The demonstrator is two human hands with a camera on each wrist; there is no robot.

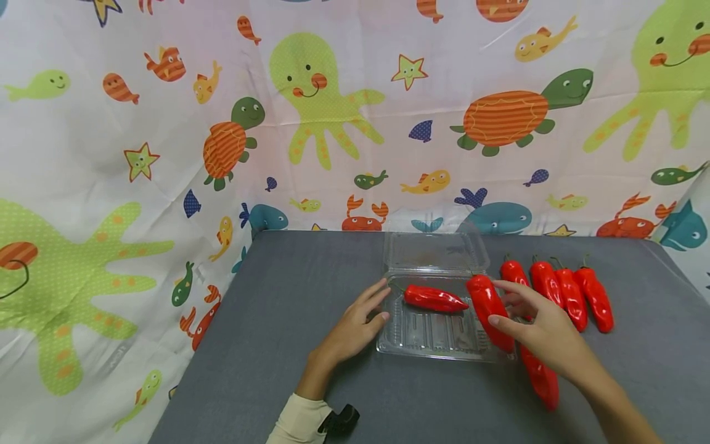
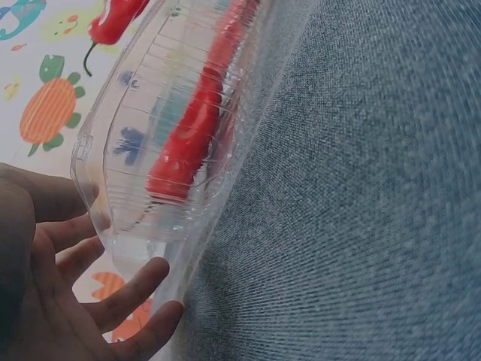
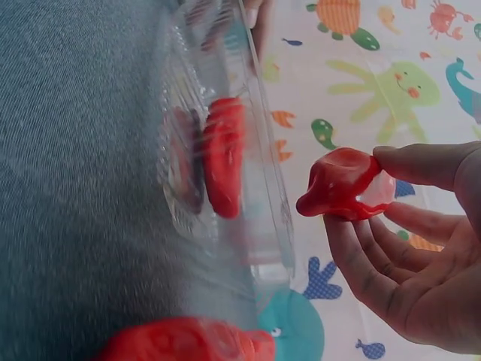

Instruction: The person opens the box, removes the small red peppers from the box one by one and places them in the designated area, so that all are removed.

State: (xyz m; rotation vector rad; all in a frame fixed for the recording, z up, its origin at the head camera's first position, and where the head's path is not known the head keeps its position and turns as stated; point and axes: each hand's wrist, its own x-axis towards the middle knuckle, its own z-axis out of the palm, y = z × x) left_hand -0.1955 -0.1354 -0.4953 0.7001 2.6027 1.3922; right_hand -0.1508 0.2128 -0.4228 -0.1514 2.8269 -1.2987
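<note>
A clear plastic clamshell box [image 1: 427, 345] lies with its lid folded back on the table. Inside its base rests one red pepper [image 1: 435, 299], stem toward the left, also seen through the box wall in the left wrist view. My left hand [image 1: 357, 324] touches the box's left rim with extended fingers. Between thumb and fingers, my right hand [image 1: 535, 324] pinches a second red pepper [image 1: 488, 311] over the box's right side. In the right wrist view that held pepper [image 3: 342, 184] appears tip-on, raised above the rim.
Several red peppers [image 1: 593, 299] lie in a row right of the box, stems pointing away. Another pepper [image 1: 540, 379] lies near the box's front right corner, partly behind the right hand. A sea-animal printed cloth [image 1: 344, 185] hangs behind the grey table [image 1: 288, 296].
</note>
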